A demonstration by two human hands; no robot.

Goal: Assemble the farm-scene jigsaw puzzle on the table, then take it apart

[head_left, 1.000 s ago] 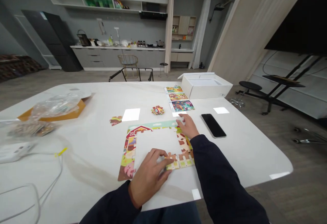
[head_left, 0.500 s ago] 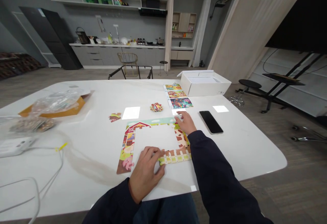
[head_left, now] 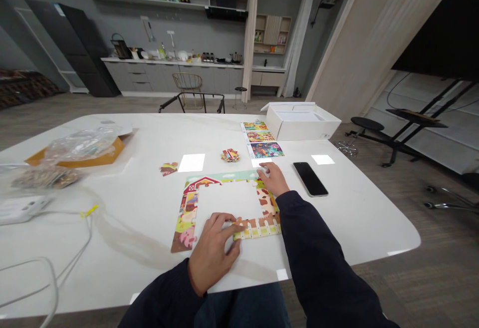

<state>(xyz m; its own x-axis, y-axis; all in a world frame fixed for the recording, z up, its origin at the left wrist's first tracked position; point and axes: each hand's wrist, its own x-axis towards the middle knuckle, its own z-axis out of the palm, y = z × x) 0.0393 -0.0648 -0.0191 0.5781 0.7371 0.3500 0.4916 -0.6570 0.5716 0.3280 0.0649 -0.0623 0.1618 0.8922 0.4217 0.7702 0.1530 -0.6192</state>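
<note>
The left hand lies at the lower edge of a farm jigsaw frame, its fingers closed narrowly on a fence-patterned piece. The right hand rests curled on the frame's upper right corner; any grip cannot be told. Beyond lie a black smartphone, loose puzzle pieces, picture cards and an open white box.

Smooth, glossy white worktop throwing back the ceiling lights; matt printed cardboard on the jigsaw puzzle pieces; glossy black glass on the phone; crinkled clear plastic bag; matt white paperboard box; dull dark cloth sleeve.
</note>
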